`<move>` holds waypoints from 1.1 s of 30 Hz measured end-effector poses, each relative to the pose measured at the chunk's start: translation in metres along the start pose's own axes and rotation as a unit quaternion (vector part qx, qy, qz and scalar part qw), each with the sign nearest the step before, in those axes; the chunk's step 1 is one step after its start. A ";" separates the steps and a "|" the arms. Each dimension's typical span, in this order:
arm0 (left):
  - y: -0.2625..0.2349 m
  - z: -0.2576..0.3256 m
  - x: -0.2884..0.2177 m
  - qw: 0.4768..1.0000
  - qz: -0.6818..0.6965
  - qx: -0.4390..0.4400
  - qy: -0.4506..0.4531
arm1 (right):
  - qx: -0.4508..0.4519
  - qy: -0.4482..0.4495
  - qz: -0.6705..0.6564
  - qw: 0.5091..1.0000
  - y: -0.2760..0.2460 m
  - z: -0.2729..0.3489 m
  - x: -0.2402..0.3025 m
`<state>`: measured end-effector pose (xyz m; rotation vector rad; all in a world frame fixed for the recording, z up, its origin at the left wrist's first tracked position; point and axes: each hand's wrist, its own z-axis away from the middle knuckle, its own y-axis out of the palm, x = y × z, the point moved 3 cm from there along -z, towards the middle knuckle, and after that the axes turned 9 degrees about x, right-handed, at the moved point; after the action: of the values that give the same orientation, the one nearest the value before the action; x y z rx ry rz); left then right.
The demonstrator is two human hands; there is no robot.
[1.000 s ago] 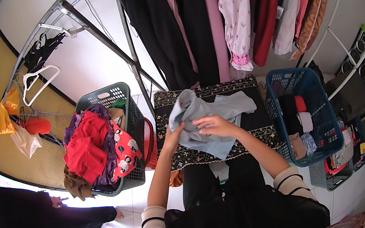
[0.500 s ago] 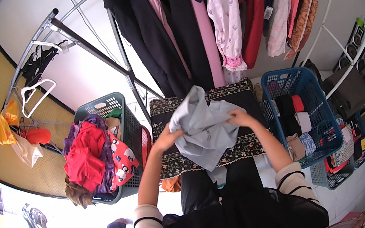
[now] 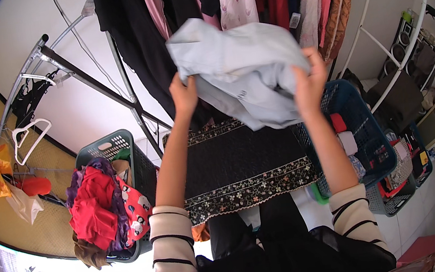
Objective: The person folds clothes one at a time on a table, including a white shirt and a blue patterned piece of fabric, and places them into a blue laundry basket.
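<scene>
A light grey-blue garment, loosely bunched, hangs in the air between my hands. My left hand is closed on its left edge, and my right hand, slightly blurred, grips the opposite edge. Its kind is hard to tell from the folds; a small dark print shows on it. Below lies a black cloth with flowered borders, spread over a flat surface in front of my lap. Behind the garment, the lower parts of hanging clothes are partly covered from view.
A dark basket heaped with red and purple clothes stands at left. To the right, a blue basket holds folded pieces, partly behind my right forearm. A metal rack and a white hanger are at far left.
Both hands have lifted the garment up and away from the black cloth, toward the hanging clothes. It is spread wider now, and more of the cloth shows beneath.
</scene>
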<state>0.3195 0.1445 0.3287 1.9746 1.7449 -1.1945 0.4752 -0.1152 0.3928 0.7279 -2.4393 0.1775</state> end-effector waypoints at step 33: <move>-0.080 0.240 0.128 0.817 0.452 -0.049 -0.354 | 0.525 0.135 0.226 0.809 0.045 0.258 -0.169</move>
<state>0.1420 0.0977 0.1121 1.6050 0.3803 -1.1674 0.4388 -0.0715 0.0862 0.4405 -2.0341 1.7799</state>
